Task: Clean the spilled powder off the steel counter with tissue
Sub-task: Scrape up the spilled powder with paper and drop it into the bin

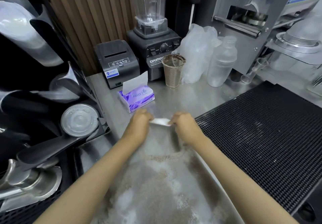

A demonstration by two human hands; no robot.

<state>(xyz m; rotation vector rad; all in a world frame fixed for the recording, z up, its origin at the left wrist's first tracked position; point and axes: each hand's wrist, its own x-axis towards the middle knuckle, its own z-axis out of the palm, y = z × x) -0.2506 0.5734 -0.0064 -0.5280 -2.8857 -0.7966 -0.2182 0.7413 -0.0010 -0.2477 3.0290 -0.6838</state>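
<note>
Both hands hold one white tissue (pixel 160 121) stretched between them just above the steel counter (pixel 200 95): the left hand (pixel 139 124) pinches its left end and the right hand (pixel 184 126) pinches its right end, fingers curled. The tissue's long axis runs left to right, tilting slightly down toward the right hand. Brown and white spilled powder (pixel 162 180) spreads over the counter nearer the person, between the forearms, and the purple tissue pack (pixel 137 97) lies just beyond the left hand.
</note>
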